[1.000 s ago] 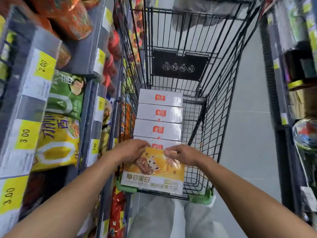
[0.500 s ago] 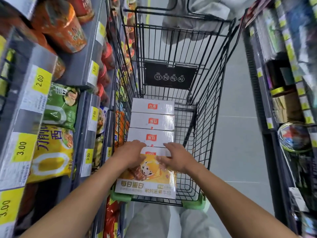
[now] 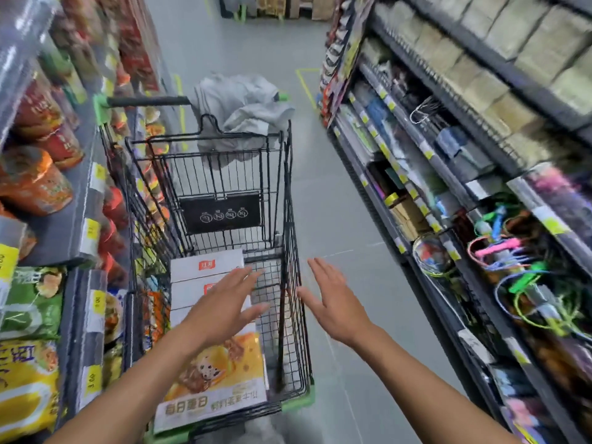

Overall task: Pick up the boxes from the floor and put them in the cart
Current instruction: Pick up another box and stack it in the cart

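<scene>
1. Shop aisle seen from head height, looking down. The edges of the frame were blurred.
2. A black wire cart (image 3: 290, 193) stood at centre frame, close against the shelves on the left side of the frame.
3. A yellow box (image 3: 221, 379) lay flat in the near end of the cart, lower centre, with its printed face up.
4. White boxes (image 3: 205, 267) with small red labels lay in a row just beyond the yellow box, along the left side of the basket. The nearer ones were partly hidden by the forearm.
5. The left hand (image 3: 221, 306) was over the white boxes, fingers straight and spread. Its grip was wide and held nothing. Could not tell whether it touched the boxes.
6. The right hand (image 3: 333, 302) was just right of the cart's side wall in the frame, over the grey floor (image 3: 336, 203). The fingers were straight, the grip wide and empty.
7. A grey cloth (image 3: 243, 104) was draped over the far end of the cart, upper centre. A black sign panel (image 3: 219, 213) hung on the far inner wall.
8. Noodle cups (image 3: 35, 184) and snack bags (image 3: 28, 302) sat on the shelves at left.
9. Coloured cords (image 3: 512, 267) hung at right, blurred.
</scene>
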